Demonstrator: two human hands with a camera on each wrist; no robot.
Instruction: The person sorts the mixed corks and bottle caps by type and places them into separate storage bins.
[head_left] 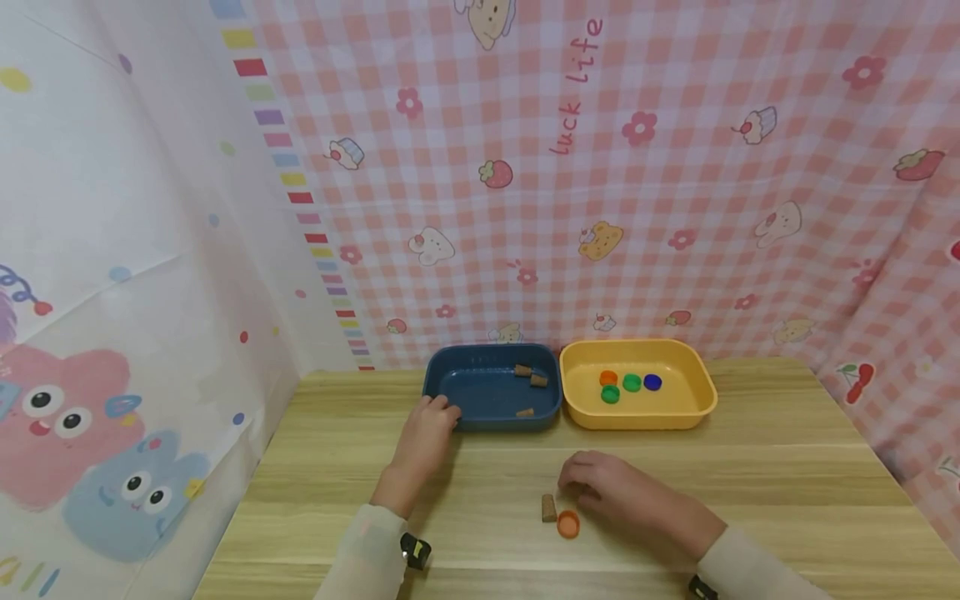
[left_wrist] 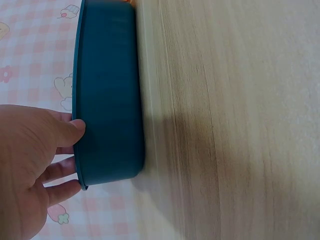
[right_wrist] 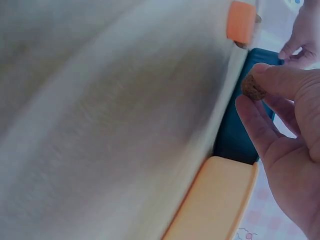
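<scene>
My left hand [head_left: 426, 437] grips the near left corner of a blue basin [head_left: 480, 425]; in the left wrist view its thumb lies on the rim and its fingers are over the other side. My right hand [head_left: 626, 492] pinches a cork stopper [right_wrist: 252, 87] between thumb and fingertips, above the table; the head view hides this cork behind the hand. Just left of that hand, another cork [head_left: 549, 508] stands on the table beside an orange bottle cap [head_left: 568, 524]. Three corks [head_left: 538, 381] lie in the blue basin.
A yellow basin [head_left: 637, 422] stands right beside the blue one, with several caps in it: an orange cap [head_left: 608, 378], two green caps [head_left: 632, 382] and a blue cap [head_left: 652, 382]. Behind the wooden table [head_left: 780, 467] hangs a pink checked cloth [head_left: 555, 208].
</scene>
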